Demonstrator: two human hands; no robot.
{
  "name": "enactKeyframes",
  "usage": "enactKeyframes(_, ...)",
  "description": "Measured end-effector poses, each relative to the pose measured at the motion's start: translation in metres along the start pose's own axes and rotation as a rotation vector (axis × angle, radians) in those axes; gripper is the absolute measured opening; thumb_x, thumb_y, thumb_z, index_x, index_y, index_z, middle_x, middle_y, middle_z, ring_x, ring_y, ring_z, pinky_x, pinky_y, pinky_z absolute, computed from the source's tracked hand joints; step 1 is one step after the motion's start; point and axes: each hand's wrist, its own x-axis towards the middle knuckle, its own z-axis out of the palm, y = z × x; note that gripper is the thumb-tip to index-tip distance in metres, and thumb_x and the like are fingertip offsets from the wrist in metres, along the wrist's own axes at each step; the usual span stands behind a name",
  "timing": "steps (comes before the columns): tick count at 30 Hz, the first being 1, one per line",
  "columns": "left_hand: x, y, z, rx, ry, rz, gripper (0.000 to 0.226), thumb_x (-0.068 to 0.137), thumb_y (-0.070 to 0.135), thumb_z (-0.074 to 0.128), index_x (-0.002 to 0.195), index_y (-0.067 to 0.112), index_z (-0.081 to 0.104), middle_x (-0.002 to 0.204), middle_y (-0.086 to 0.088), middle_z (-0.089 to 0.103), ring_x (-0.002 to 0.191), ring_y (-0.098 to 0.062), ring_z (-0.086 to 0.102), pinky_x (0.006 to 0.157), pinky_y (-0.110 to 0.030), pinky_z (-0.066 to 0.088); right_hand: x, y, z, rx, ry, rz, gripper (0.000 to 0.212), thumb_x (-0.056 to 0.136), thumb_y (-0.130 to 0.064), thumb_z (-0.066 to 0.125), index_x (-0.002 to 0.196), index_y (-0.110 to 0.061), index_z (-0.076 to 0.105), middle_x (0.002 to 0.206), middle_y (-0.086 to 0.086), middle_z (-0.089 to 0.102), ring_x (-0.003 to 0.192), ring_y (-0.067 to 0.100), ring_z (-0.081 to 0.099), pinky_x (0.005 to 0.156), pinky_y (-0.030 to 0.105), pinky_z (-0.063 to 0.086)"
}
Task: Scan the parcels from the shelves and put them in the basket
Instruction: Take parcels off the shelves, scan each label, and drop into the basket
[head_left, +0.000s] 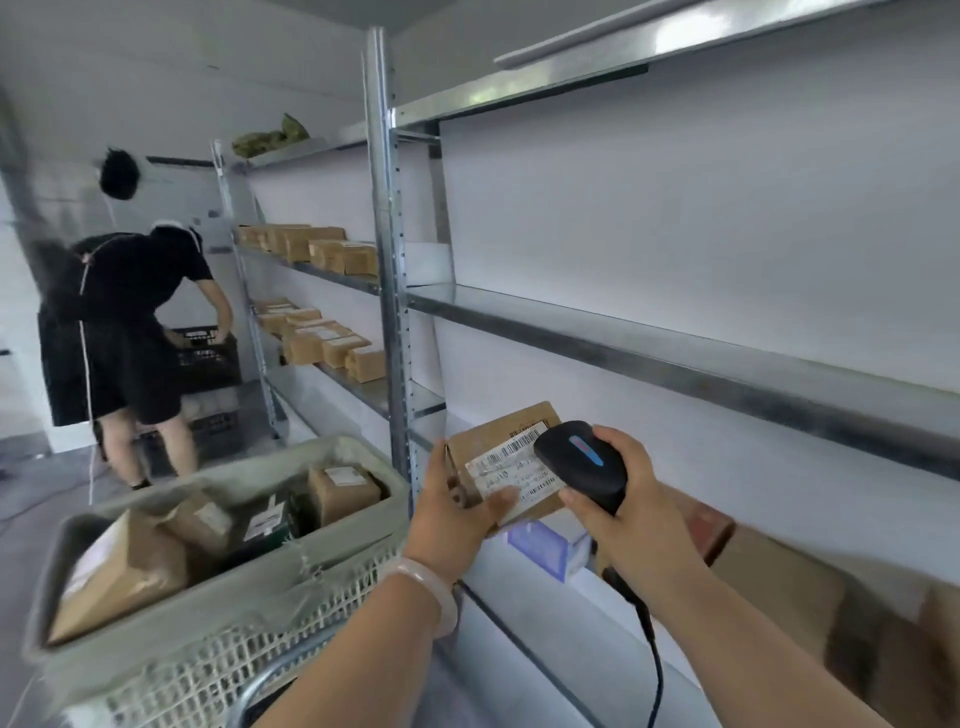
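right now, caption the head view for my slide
Left hand holds a labelled parcel while the right hand aims the scanner at it, beside the basket.

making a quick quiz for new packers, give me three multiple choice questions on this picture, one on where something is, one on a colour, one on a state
1. Where is the scanner?
A. in the right hand, over the parcel label
B. on the floor
C. on the top shelf

2. What colour is the scanner's body?
A. yellow
B. white
C. black

3. How is the parcel held?
A. lying loose on a shelf
B. gripped by the left hand, label facing up
C. torn open on the floor

Answers: 1 A, the fingers curl round it above the barcode; 2 C, the casing is dark; 3 B, the thumb lies across the label.
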Motion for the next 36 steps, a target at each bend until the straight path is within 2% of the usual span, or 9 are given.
enactKeyframes(4, 0.012, -0.011, -0.076, 0.079, 0.085, -0.01, 0.096, 0.084, 0.011, 0.078, 0.155, 0.035, 0.019, 0.127, 0.007, 0.064, 0.11, -0.008, 0.065, 0.099, -0.036, 0.054, 0.018, -0.014, 0.082, 0.052, -0.06, 0.015, 0.06, 0.083, -0.024, 0.075, 0.129, -0.041, 0.041, 0.109, -0.012, 0.062, 0.086, 0.007, 0.063, 0.073, 0.013, 0.048)
enactKeyframes(6, 0.014, -0.017, -0.106, 0.109, 0.14, -0.022, 0.094, 0.085, 0.012, 0.077, 0.151, 0.042, 0.018, 0.128, 0.009, 0.063, 0.116, -0.012, 0.062, 0.103, -0.039, 0.051, 0.024, -0.021, 0.117, 0.052, -0.087, 0.002, 0.061, 0.082, -0.028, 0.075, 0.129, -0.042, 0.039, 0.112, -0.009, 0.062, 0.088, 0.012, 0.062, 0.077, 0.02, 0.051)
enactKeyframes(12, 0.025, -0.037, -0.177, 0.092, 0.29, -0.08, 0.084, 0.086, 0.013, 0.076, 0.141, 0.048, 0.022, 0.12, 0.012, 0.065, 0.109, -0.013, 0.067, 0.092, -0.037, 0.057, 0.04, -0.028, 0.201, 0.083, -0.198, -0.016, 0.062, 0.081, -0.026, 0.076, 0.131, -0.038, 0.041, 0.116, -0.01, 0.059, 0.089, 0.004, 0.059, 0.064, 0.003, 0.043)
enactKeyframes(16, 0.044, -0.054, -0.208, 0.14, 0.359, -0.147, 0.08, 0.086, 0.017, 0.076, 0.14, 0.049, 0.026, 0.115, 0.021, 0.064, 0.104, -0.011, 0.069, 0.086, -0.035, 0.059, 0.059, -0.018, 0.249, 0.118, -0.279, 0.018, 0.065, 0.081, -0.027, 0.075, 0.133, -0.039, 0.039, 0.119, -0.011, 0.055, 0.092, -0.002, 0.058, 0.067, 0.006, 0.047)
enactKeyframes(19, 0.069, -0.068, -0.23, 0.203, 0.383, -0.178, 0.069, 0.088, 0.016, 0.074, 0.129, 0.049, 0.029, 0.104, 0.028, 0.059, 0.092, 0.003, 0.065, 0.072, -0.017, 0.057, 0.076, -0.005, 0.283, 0.159, -0.325, 0.041, 0.064, 0.082, -0.028, 0.075, 0.132, -0.042, 0.038, 0.121, -0.01, 0.056, 0.097, 0.003, 0.062, 0.076, 0.016, 0.053)
enactKeyframes(21, 0.087, -0.077, -0.244, 0.271, 0.402, -0.203, 0.074, 0.088, 0.02, 0.074, 0.141, 0.046, 0.028, 0.106, 0.026, 0.055, 0.092, 0.002, 0.063, 0.071, -0.016, 0.056, 0.09, 0.004, 0.307, 0.172, -0.361, 0.055, 0.062, 0.082, -0.029, 0.075, 0.128, -0.048, 0.037, 0.118, -0.014, 0.056, 0.098, 0.001, 0.061, 0.083, 0.025, 0.054)
enactKeyframes(23, 0.107, -0.086, -0.257, 0.312, 0.432, -0.241, 0.081, 0.088, 0.023, 0.074, 0.151, 0.04, 0.025, 0.11, 0.022, 0.055, 0.099, -0.003, 0.063, 0.083, -0.023, 0.057, 0.107, 0.011, 0.331, 0.186, -0.401, 0.063, 0.062, 0.082, -0.028, 0.075, 0.125, -0.05, 0.036, 0.119, -0.015, 0.055, 0.1, 0.0, 0.06, 0.084, 0.021, 0.051)
enactKeyframes(28, 0.15, -0.111, -0.289, 0.37, 0.502, -0.339, 0.077, 0.089, 0.023, 0.072, 0.149, 0.042, 0.027, 0.107, 0.02, 0.056, 0.092, 0.003, 0.058, 0.064, -0.008, 0.047, 0.149, 0.028, 0.384, 0.159, -0.513, 0.061, 0.062, 0.083, -0.027, 0.074, 0.133, -0.038, 0.039, 0.115, -0.023, 0.047, 0.093, -0.014, 0.052, 0.07, 0.002, 0.04)
enactKeyframes(36, 0.181, -0.158, -0.359, 0.392, 0.562, -0.571, 0.073, 0.094, 0.029, 0.066, 0.153, 0.038, 0.024, 0.108, 0.016, 0.061, 0.079, -0.008, 0.063, 0.05, -0.011, 0.042, 0.174, 0.048, 0.479, 0.16, -0.709, 0.161, 0.064, 0.083, -0.03, 0.074, 0.135, -0.038, 0.038, 0.113, -0.016, 0.051, 0.09, -0.006, 0.055, 0.069, 0.006, 0.043)
